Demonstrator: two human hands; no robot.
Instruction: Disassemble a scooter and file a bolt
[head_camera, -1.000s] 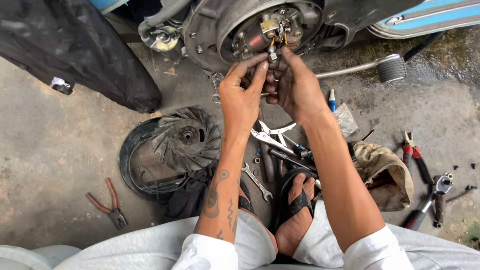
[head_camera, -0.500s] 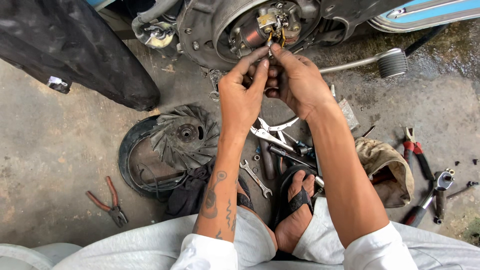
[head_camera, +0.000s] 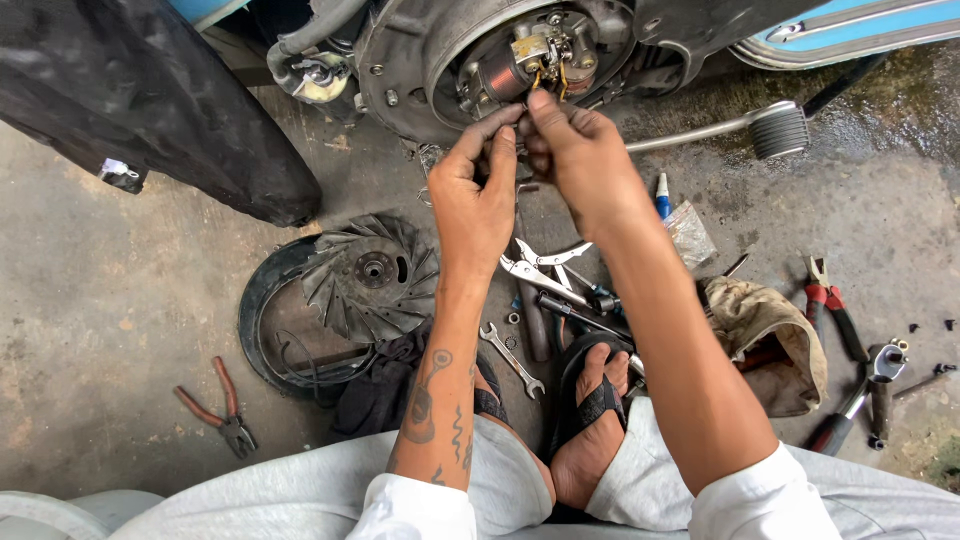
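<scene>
1. Both hands are raised just below the stator plate (head_camera: 530, 55) of a scooter engine, fingertips meeting at a small part that cannot be made out.
2. The left hand (head_camera: 478, 195) is seen with thumb and fingers pinched together; the right hand (head_camera: 580, 160) is likewise pinched on the same spot.
3. The finned flywheel fan (head_camera: 370, 275) is lying on the floor, well below and left of the stator plate.
4. Locking pliers (head_camera: 540, 270) and a combination wrench (head_camera: 512, 360) are lying below it, near the sandalled feet.
5. Red-handled pliers (head_camera: 215, 405) are lying far lower left.

White sleeves, grey trousers, black sandals, tattooed left forearm
</scene>
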